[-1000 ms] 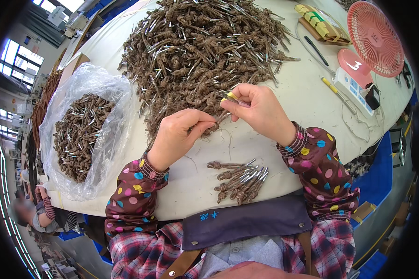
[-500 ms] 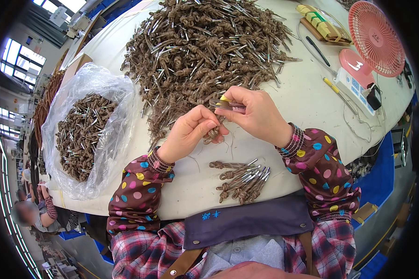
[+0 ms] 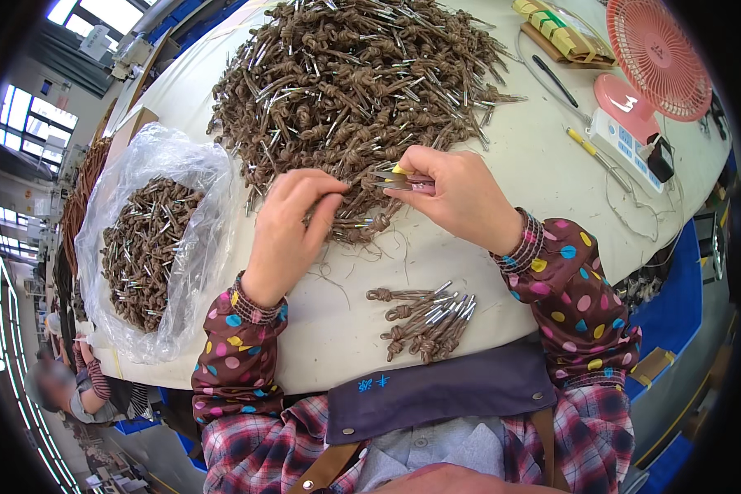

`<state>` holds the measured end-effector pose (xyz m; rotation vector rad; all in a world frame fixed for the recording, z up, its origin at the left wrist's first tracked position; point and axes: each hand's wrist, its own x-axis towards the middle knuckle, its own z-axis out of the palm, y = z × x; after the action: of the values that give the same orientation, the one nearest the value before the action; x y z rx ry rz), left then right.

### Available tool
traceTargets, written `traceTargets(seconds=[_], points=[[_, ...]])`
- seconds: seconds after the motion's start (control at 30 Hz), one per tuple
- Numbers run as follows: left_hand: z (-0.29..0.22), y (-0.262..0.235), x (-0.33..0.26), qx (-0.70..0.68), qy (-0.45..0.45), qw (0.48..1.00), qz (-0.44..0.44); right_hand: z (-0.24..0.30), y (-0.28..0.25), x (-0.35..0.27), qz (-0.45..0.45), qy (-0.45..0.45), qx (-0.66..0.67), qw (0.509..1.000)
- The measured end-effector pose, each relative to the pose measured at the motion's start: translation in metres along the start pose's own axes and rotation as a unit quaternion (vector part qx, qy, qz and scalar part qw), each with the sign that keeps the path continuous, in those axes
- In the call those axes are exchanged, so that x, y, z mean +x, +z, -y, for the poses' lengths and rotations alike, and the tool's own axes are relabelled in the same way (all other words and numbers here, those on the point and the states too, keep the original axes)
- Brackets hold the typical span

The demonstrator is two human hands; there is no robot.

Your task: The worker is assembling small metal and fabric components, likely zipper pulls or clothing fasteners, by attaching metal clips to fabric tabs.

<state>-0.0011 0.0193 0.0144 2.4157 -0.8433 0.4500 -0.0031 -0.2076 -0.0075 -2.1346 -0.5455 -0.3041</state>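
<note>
Cords first: nearest me a small bundle (image 3: 426,317) of brown knotted cords with metal tips lies on the bench (image 3: 552,173). Beyond, my left hand (image 3: 292,222) reaches fingers loosely curled into the big heap (image 3: 350,78) at twelve o'clock; I can't tell what they grip. My right hand (image 3: 461,193) pinches small snips (image 3: 403,179). A clear bag (image 3: 152,239) of cords sits at nine o'clock.

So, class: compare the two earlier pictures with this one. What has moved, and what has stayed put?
The left hand has gone from beside the right hand back to the edge of the big pile of knotted cords. The right hand still grips the small cutters. The small bundle, the bag and the fan are unchanged.
</note>
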Motion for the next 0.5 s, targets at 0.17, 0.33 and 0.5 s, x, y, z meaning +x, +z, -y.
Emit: traceTargets(seconds=[0.17, 0.33, 0.5], points=[[-0.007, 0.011, -0.009, -0.127, -0.049, 0.979, 0.15, 0.002, 0.004, -0.002, -0.013, -0.025, 0.015, 0.999], [-0.004, 0.015, -0.011, -0.223, -0.153, 0.94, 0.208, 0.007, 0.007, -0.004, 0.013, -0.09, -0.002, 0.996], [-0.001, 0.021, -0.016, -0.267, -0.206, 0.933, 0.122, 0.007, 0.013, -0.006, -0.015, -0.102, 0.006, 0.995]])
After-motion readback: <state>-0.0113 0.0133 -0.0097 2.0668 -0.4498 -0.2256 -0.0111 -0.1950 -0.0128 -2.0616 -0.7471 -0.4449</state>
